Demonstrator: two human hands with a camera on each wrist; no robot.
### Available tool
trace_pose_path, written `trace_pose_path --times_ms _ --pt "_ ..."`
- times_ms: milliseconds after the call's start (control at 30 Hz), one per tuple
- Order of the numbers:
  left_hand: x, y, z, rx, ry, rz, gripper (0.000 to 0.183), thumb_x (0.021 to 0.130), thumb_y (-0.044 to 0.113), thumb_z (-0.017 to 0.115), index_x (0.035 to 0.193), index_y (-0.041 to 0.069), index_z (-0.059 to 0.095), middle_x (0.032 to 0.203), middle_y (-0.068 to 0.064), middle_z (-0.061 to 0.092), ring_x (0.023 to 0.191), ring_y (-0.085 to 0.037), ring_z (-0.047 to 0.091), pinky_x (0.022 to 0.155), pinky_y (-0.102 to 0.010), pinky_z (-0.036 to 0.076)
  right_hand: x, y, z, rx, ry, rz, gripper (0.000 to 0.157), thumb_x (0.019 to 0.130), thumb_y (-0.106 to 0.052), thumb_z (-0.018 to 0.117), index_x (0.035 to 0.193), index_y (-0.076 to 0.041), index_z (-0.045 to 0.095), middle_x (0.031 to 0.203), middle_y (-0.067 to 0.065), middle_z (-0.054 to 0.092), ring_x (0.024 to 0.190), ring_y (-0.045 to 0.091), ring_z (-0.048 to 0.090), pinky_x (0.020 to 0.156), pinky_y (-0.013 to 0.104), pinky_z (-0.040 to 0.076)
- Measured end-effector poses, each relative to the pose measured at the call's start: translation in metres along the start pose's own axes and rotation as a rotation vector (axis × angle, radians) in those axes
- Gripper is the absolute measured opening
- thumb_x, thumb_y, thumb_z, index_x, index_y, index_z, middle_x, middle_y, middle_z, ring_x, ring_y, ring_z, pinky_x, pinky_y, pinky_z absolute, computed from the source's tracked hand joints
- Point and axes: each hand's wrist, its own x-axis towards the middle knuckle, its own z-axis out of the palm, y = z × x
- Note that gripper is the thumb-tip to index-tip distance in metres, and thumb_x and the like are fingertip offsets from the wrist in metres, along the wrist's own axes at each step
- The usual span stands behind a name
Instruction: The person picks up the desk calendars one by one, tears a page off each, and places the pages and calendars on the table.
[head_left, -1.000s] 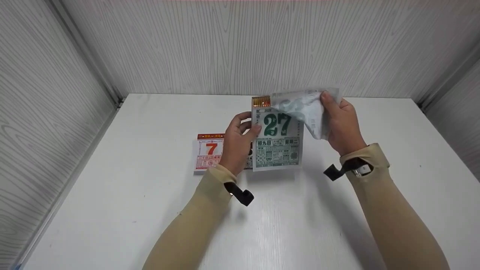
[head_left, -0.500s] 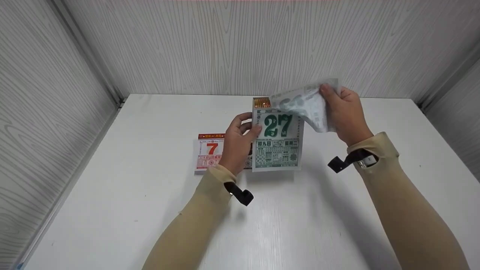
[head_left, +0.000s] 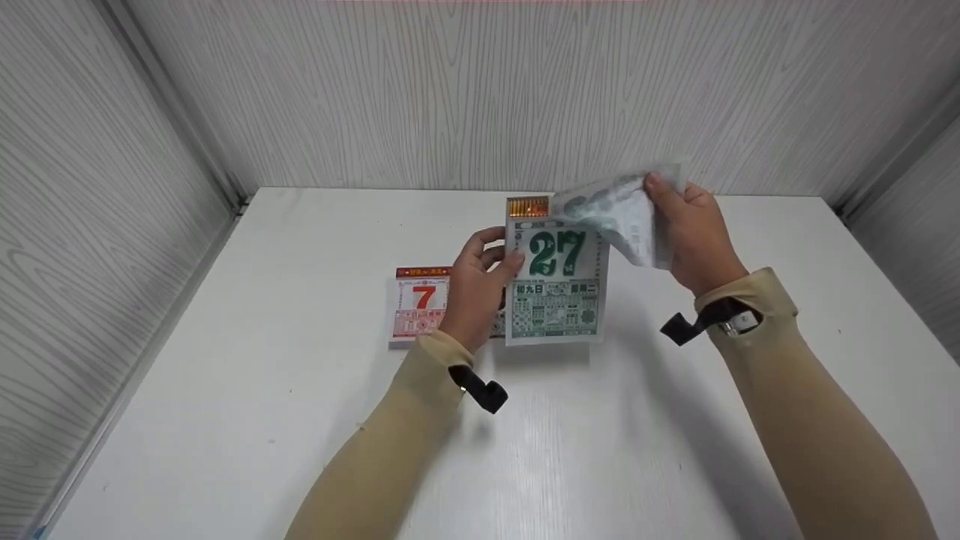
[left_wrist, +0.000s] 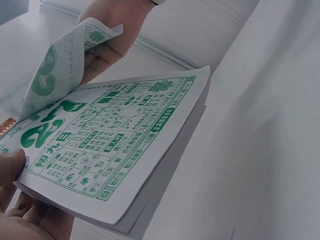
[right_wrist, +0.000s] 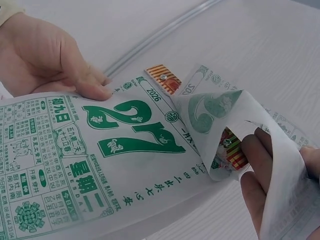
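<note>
A tear-off calendar (head_left: 556, 300) with a green 27 on its top page is held upright over the white table. My left hand (head_left: 480, 285) grips its left edge, thumb on the front and fingers behind. My right hand (head_left: 694, 232) pinches a thin calendar page (head_left: 626, 217) lifted from the top and folded over to the right. In the right wrist view this page (right_wrist: 212, 117) still meets the calendar near the gold and red header strip (right_wrist: 164, 79). The left wrist view shows the calendar's thick stack of sheets (left_wrist: 170, 165) under page 27.
A second tear-off calendar (head_left: 421, 304) with a red 7 lies on the white table (head_left: 300, 420) to the left. Another calendar beside it is mostly hidden behind my left hand. Grey wood-grain panels (head_left: 480, 90) enclose the back and sides.
My right hand has moved slightly up and right, drawing the lifted page further from the header, where more of the gold strip shows. My left hand and the calendar stay nearly in place.
</note>
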Motion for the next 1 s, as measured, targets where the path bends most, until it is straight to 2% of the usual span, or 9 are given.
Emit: trace_pose_path --times_ms 333,467,733,1000 --pt "-0.0012 -0.0004 0.0009 -0.013 -0.002 0.007 0.035 0.104 0.022 0.065 0.137 0.022 0.055 0.122 -0.004 0.071 0.104 -0.025 0.073 0.089 -0.039 0.060 -0.0004 0.0028 -0.0024 0.117 -0.026 0.061 0.037 0.099 -0.032 0.071 0.117 -0.002 0.059 0.099 0.006 0.068 0.085 0.017 0.069 0.071 0.030 0.058" --pt "-0.0021 -0.0014 -0.0001 -0.022 -0.007 0.013 0.036 0.103 0.021 0.066 0.137 0.021 0.055 0.122 -0.005 0.071 0.105 -0.025 0.072 0.089 -0.039 0.060 -0.0020 0.0034 -0.0033 0.075 -0.021 0.047 0.042 0.100 -0.035 0.070 0.120 -0.001 0.055 0.102 0.006 0.068 0.087 0.016 0.069 0.073 0.029 0.058" --pt "-0.0025 -0.0020 -0.0016 -0.021 0.009 0.005 0.036 0.103 0.020 0.066 0.138 0.021 0.056 0.124 -0.004 0.070 0.106 -0.024 0.072 0.090 -0.038 0.059 -0.0041 0.0010 -0.0064 -0.050 0.019 -0.012 0.037 0.097 -0.036 0.074 0.109 -0.002 0.063 0.093 0.004 0.071 0.080 0.013 0.069 0.070 0.027 0.057" --pt "-0.0016 -0.0050 0.0003 -0.032 -0.002 -0.020 0.037 0.103 0.020 0.067 0.138 0.022 0.055 0.124 -0.004 0.070 0.104 -0.025 0.072 0.090 -0.039 0.060 -0.0036 -0.0005 -0.0085 -0.012 -0.011 0.011 0.036 0.100 -0.035 0.070 0.113 -0.002 0.061 0.095 0.003 0.071 0.083 0.014 0.069 0.073 0.028 0.058"
